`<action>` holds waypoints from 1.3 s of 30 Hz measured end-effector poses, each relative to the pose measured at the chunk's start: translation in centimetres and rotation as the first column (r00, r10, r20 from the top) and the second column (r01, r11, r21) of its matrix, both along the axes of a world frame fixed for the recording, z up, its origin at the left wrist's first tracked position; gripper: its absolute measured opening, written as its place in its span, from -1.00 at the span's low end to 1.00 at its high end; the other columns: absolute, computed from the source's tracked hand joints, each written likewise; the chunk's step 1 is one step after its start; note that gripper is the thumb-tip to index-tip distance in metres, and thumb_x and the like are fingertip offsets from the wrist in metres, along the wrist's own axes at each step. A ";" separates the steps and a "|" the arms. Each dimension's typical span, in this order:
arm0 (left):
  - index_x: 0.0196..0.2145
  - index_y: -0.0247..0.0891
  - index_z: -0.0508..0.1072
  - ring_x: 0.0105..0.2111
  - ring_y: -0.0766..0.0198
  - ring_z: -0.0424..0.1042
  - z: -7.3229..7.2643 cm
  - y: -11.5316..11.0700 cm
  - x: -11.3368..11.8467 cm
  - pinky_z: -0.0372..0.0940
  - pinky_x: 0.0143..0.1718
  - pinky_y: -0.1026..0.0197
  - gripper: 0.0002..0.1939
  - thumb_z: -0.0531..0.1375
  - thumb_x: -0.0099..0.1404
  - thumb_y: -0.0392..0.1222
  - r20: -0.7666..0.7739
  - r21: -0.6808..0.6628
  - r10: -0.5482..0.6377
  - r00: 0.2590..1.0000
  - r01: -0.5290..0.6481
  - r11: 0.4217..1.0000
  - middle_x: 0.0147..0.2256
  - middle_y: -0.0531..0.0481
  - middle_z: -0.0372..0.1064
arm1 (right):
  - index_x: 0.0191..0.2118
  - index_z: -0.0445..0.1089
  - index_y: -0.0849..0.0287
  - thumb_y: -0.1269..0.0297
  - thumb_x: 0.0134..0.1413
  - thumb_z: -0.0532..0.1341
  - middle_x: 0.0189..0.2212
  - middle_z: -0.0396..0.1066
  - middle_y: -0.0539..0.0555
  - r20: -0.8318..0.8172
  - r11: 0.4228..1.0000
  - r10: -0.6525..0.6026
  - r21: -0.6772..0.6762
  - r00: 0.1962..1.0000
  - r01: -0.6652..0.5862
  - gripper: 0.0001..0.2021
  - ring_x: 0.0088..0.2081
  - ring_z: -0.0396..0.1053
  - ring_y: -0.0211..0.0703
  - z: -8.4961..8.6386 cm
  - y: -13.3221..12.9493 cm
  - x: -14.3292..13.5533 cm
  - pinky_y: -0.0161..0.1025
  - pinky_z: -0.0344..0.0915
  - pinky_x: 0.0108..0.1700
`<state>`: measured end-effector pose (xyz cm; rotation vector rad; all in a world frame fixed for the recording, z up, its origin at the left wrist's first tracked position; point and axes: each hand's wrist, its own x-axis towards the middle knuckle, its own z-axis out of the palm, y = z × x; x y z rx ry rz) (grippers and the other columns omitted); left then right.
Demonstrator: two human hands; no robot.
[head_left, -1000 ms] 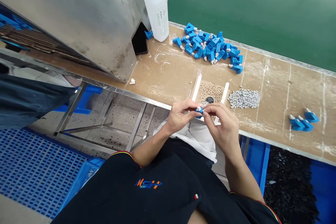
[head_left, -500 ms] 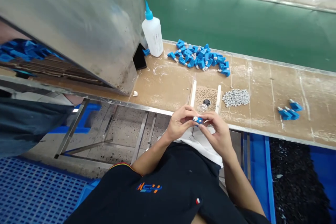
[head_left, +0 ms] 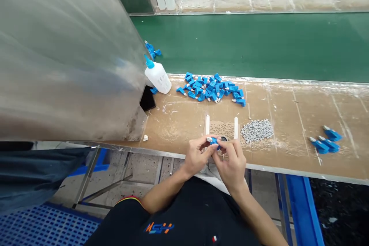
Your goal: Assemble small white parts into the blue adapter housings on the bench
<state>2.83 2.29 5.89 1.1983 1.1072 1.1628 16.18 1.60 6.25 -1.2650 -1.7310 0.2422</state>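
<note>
Blue piece (head_left: 215, 142) by the bench's (head_left: 173, 132) near edge, open room leftward, is showing its white tip (head_left: 209, 139); left hand (head_left: 197, 157) and right hand (head_left: 231, 162) are pinching it.

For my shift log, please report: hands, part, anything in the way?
Left hand, right hand: both on blue part. Grey pile off to right, untouched. Nothing seen blocking.

Blue piece (head_left: 213, 141) in both hands (head_left: 196, 157) (head_left: 231, 164)

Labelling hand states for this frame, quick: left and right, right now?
Left hand: closed, holding a small blue-and-white piece.
Right hand: fingers at the same piece's other end; can't tell whether they grip it.
</note>
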 end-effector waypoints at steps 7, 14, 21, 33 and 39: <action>-0.01 -0.28 0.62 -0.24 0.17 0.65 -0.1 2.8 -0.3 0.53 -0.17 0.20 -0.59 0.31 0.38 0.09 -0.104 -0.013 -0.048 0.993 0.047 0.999 -0.18 -0.15 0.67 | -0.11 0.46 0.07 0.35 0.33 0.25 -0.34 0.40 0.03 -0.008 0.991 0.108 -0.081 0.994 -0.109 -0.92 -0.37 0.41 -0.18 -0.4 3.2 1.1 -0.25 0.41 -0.34; -0.08 -0.24 0.58 -0.17 0.12 0.52 -3.1 14.7 -3.7 0.46 0.01 -0.02 -0.76 0.36 0.30 -0.15 -0.492 0.247 0.270 0.828 -0.165 0.955 -0.09 -0.18 0.55 | -0.14 0.50 0.11 0.20 0.29 0.27 -0.29 0.47 0.08 0.176 0.939 -0.275 -0.162 0.945 0.303 -0.87 -0.43 0.37 -0.16 -2.9 4.1 14.0 -0.18 0.37 -0.34; -0.31 -0.20 0.44 0.12 -0.25 0.38 -6.4 20.2 -3.4 0.24 0.24 -0.34 -0.76 0.44 0.20 -0.17 -0.698 0.334 0.325 0.638 -0.111 0.936 -0.03 -0.27 0.38 | -0.32 0.38 0.10 0.19 0.22 0.10 -0.37 0.44 0.23 0.367 0.687 -0.615 -0.184 0.698 0.703 -0.83 -0.29 0.42 0.15 -6.8 2.6 26.9 0.06 0.38 -0.19; -0.41 -0.16 0.31 -0.50 0.33 0.46 -2.6 9.7 -5.2 0.39 -0.46 0.31 -0.55 0.50 0.01 0.00 -0.239 0.175 0.557 0.795 -0.529 0.830 -0.49 0.15 0.40 | -0.18 0.38 0.13 0.31 0.17 0.08 -0.10 0.41 0.38 0.350 0.618 -0.700 -0.139 0.622 0.774 -0.83 0.01 0.39 0.35 -5.8 5.6 28.8 0.31 0.32 0.09; -0.42 -0.23 0.39 -0.62 0.41 0.37 -3.9 4.8 -4.9 0.23 -0.63 0.39 -0.40 0.51 -0.11 0.28 -0.112 -0.133 0.498 0.860 -0.510 0.850 -0.54 0.09 0.45 | -0.23 0.45 0.10 0.21 0.20 0.18 -0.30 0.48 0.15 0.232 0.874 -0.177 -0.411 0.957 0.261 -0.87 -0.30 0.42 -0.01 -5.3 5.3 24.0 -0.04 0.45 -0.19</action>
